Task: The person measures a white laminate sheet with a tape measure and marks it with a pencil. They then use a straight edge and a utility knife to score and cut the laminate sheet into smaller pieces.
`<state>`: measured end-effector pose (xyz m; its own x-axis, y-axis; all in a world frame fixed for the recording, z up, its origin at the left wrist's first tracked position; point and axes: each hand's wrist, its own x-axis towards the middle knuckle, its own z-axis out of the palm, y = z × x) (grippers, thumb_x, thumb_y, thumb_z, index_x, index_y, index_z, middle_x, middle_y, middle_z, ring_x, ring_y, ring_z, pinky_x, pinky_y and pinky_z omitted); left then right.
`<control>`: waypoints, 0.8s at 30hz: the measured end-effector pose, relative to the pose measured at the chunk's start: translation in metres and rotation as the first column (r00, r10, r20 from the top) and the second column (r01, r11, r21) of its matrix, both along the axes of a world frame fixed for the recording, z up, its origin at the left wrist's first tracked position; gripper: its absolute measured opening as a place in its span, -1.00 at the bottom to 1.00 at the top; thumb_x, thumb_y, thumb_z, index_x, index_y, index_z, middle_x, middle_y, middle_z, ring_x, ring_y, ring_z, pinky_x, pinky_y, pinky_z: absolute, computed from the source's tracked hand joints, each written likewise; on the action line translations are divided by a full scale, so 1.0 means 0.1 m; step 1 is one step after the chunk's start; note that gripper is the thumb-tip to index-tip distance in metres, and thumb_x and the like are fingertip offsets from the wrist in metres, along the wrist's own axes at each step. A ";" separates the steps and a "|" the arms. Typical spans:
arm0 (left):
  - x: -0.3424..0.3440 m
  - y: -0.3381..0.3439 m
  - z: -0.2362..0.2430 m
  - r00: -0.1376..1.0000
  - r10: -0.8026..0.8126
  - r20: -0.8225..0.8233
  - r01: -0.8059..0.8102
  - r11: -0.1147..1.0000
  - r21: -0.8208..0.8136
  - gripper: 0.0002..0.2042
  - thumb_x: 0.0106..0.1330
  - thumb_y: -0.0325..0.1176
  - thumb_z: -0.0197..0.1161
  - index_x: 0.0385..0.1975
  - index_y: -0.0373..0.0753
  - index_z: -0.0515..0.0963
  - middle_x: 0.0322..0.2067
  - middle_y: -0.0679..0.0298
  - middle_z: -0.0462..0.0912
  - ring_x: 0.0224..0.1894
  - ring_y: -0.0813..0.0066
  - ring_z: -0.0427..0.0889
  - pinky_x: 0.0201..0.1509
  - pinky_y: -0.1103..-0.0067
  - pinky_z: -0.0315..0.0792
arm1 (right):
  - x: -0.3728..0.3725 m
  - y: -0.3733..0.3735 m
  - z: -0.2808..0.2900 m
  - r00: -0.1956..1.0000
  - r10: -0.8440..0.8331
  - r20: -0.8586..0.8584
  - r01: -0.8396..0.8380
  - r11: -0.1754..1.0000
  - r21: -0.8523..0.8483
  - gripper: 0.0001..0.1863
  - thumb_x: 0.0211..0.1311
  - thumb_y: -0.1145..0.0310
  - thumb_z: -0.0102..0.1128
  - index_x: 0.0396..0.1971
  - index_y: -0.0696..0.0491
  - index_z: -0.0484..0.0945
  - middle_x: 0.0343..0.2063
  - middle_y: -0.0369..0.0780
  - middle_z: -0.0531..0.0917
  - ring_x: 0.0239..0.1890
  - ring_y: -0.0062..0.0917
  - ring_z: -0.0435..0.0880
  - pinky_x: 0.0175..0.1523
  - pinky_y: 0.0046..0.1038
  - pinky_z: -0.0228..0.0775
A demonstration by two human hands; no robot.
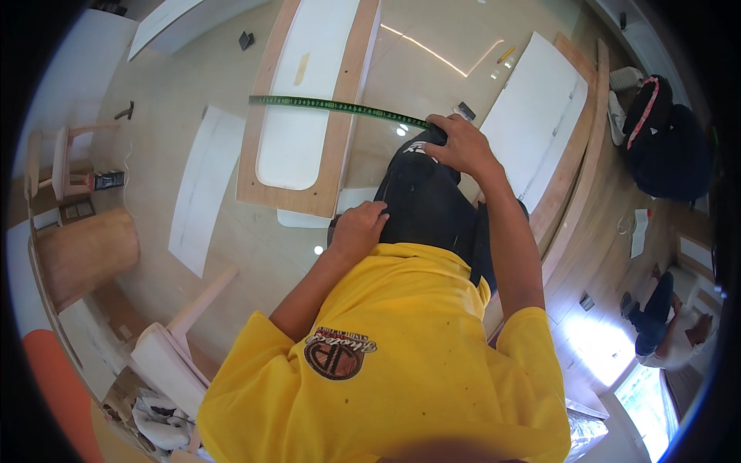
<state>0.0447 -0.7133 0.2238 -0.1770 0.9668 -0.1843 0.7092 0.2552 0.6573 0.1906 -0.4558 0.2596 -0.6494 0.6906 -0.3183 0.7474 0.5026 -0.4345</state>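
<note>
My right hand (463, 145) is closed at my bent knee, thumb and fingers gripping the near end of a green tape measure (332, 105). Its blade stretches leftward across a long wooden frame (293, 197) with a white inset panel (287, 150), reaching the frame's left edge. Whether the tape's case is inside my grip cannot be made out against the dark trousers. My left hand (359, 230) rests on my thigh near the waist, fingers curled and partly hidden, with no object visible in it.
White panels (202, 193) lie on the glossy floor at left, and another board (534, 108) lies beside wooden planks (575, 185) at right. A pencil (505, 54) is on the floor. Wooden furniture (89, 247) stands at left, a dark bag (670, 147) far right. Another person (671, 324) sits at lower right.
</note>
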 end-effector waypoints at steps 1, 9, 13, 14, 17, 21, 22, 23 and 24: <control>0.01 0.01 -0.01 1.000 0.000 -0.002 0.000 1.000 -0.005 -0.76 0.41 -0.28 0.28 -0.05 -0.27 0.64 -0.16 0.03 0.72 -0.13 -0.02 0.69 -0.05 0.26 0.55 | -0.01 0.01 0.01 1.000 0.005 0.001 -0.005 1.000 0.015 -0.35 0.06 -0.01 0.34 0.21 -0.15 0.59 0.03 -0.08 0.63 0.11 -0.17 0.65 0.20 -0.21 0.52; 0.08 0.08 0.02 0.999 -0.019 0.049 0.014 0.995 0.100 -0.77 0.42 -0.26 0.24 -0.07 -0.26 0.62 -0.18 0.06 0.72 -0.18 0.01 0.71 -0.10 0.25 0.58 | 0.00 0.03 -0.03 0.999 -0.002 -0.034 0.002 1.000 0.000 -0.36 0.04 0.02 0.33 0.20 -0.17 0.59 0.03 -0.08 0.61 0.12 -0.16 0.64 0.20 -0.20 0.52; 0.22 0.25 0.08 0.982 -0.028 0.186 0.000 0.989 0.150 -0.74 0.39 -0.26 0.30 -0.06 -0.26 0.66 -0.11 0.07 0.73 -0.13 0.03 0.72 -0.05 0.33 0.59 | 0.02 0.03 -0.06 0.998 -0.018 -0.054 0.018 1.000 -0.009 -0.37 0.04 0.04 0.31 0.20 -0.17 0.59 0.02 -0.08 0.61 0.12 -0.16 0.63 0.21 -0.19 0.52; 0.26 0.33 0.09 0.982 -0.054 0.180 0.029 0.990 0.137 -0.75 0.39 -0.26 0.30 -0.06 -0.26 0.66 -0.11 0.08 0.73 -0.15 0.03 0.72 -0.06 0.34 0.59 | 0.02 0.04 -0.06 0.999 -0.021 -0.045 0.020 1.000 -0.012 -0.37 0.05 0.04 0.31 0.20 -0.17 0.59 0.02 -0.08 0.61 0.12 -0.16 0.63 0.21 -0.19 0.52; 0.35 0.55 0.08 0.981 -0.109 0.160 0.090 0.989 0.120 -0.74 0.38 -0.26 0.31 -0.05 -0.26 0.66 -0.12 0.08 0.74 -0.21 0.05 0.72 -0.09 0.35 0.58 | 0.02 0.06 -0.06 0.998 -0.021 -0.052 0.021 1.000 -0.004 -0.38 0.05 0.06 0.30 0.19 -0.17 0.59 0.02 -0.09 0.61 0.11 -0.17 0.63 0.21 -0.19 0.52; 0.43 0.64 -0.03 0.969 -0.093 0.230 0.082 0.995 0.056 -0.75 0.36 -0.28 0.32 -0.07 -0.27 0.66 -0.14 0.08 0.74 -0.26 0.07 0.70 -0.11 0.35 0.58 | 0.00 0.08 -0.05 0.999 -0.013 -0.045 0.014 1.000 0.021 -0.39 0.04 0.07 0.30 0.18 -0.17 0.60 0.01 -0.08 0.61 0.11 -0.17 0.63 0.20 -0.18 0.52; 0.44 0.63 -0.08 0.961 -0.075 0.267 0.070 0.997 0.027 -0.75 0.36 -0.28 0.32 -0.08 -0.28 0.66 -0.14 0.08 0.74 -0.27 0.07 0.69 -0.11 0.35 0.57 | -0.01 0.08 -0.05 0.999 -0.015 -0.034 0.016 1.000 0.023 -0.39 0.04 0.08 0.31 0.18 -0.17 0.60 0.01 -0.08 0.61 0.11 -0.17 0.63 0.20 -0.17 0.53; 0.46 0.61 -0.12 0.959 -0.079 0.271 0.079 0.997 0.012 -0.75 0.35 -0.28 0.32 -0.08 -0.28 0.67 -0.15 0.08 0.74 -0.26 0.07 0.70 -0.11 0.35 0.57 | -0.02 0.07 -0.05 0.999 -0.006 -0.039 0.007 1.000 0.024 -0.39 0.04 0.08 0.31 0.18 -0.17 0.60 0.01 -0.08 0.61 0.11 -0.16 0.63 0.19 -0.17 0.53; 0.47 0.60 -0.18 0.957 -0.083 0.276 0.088 0.996 -0.003 -0.75 0.35 -0.29 0.33 -0.09 -0.28 0.67 -0.15 0.07 0.74 -0.25 0.07 0.70 -0.11 0.35 0.57 | -0.02 0.07 -0.05 0.999 -0.001 -0.035 0.002 1.000 0.024 -0.40 0.04 0.08 0.31 0.18 -0.17 0.60 0.01 -0.08 0.61 0.11 -0.16 0.63 0.19 -0.17 0.53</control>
<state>0.0914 -0.6537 0.2061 -0.0342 0.9728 -0.2289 0.5204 0.2129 0.8269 0.1883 -0.4487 0.2547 -0.6589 0.6985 -0.2791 0.7327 0.5121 -0.4482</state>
